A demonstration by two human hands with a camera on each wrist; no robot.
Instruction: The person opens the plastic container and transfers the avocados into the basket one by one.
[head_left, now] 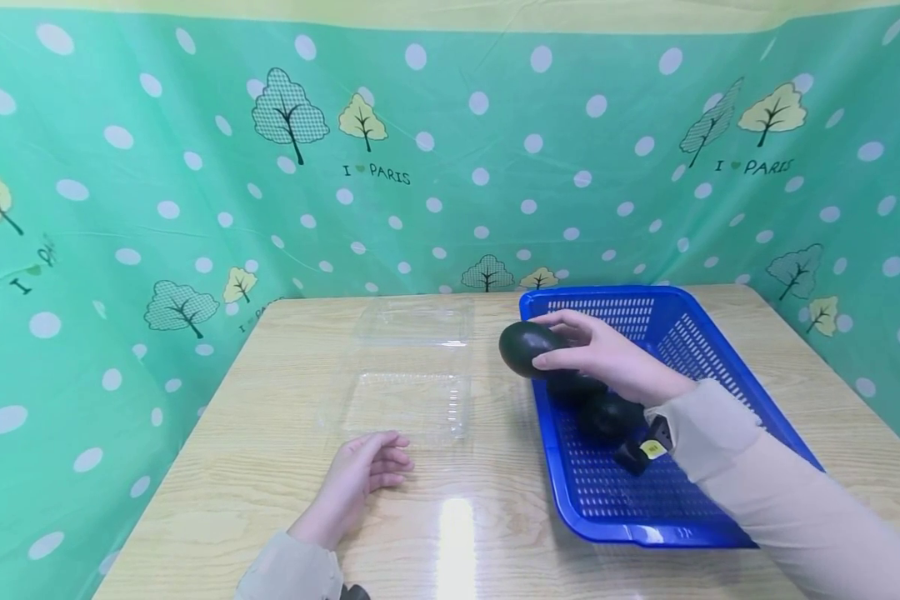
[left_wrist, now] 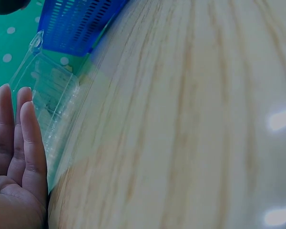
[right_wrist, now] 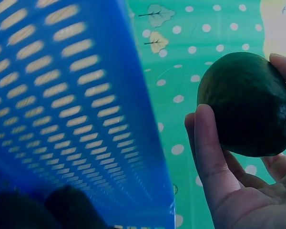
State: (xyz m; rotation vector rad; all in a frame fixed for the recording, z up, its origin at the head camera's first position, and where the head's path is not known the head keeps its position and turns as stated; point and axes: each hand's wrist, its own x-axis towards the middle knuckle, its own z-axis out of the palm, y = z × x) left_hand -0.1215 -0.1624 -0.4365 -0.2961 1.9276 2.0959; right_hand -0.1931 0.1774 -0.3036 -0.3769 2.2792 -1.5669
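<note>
My right hand (head_left: pixel 607 354) grips a dark green avocado (head_left: pixel 527 348) above the left rim of a blue plastic basket (head_left: pixel 558 492). In the right wrist view the fingers wrap round the avocado (right_wrist: pixel 245 102), beside the basket wall (right_wrist: pixel 86 95). More dark avocados (head_left: pixel 607 414) lie in the basket under the right wrist. My left hand (head_left: pixel 360 475) rests by the table's front left with loosely bent fingers, holding nothing. Just beyond it stands a clear plastic clamshell box (head_left: pixel 405 404), its lid folded back; the left wrist view shows the box (left_wrist: pixel 55 83) past the fingertips.
The wooden table (head_left: pixel 217 467) carries the box on the left and the basket on the right. A green dotted curtain (head_left: pixel 450 167) hangs at the back and both sides. Light glares off the table's front.
</note>
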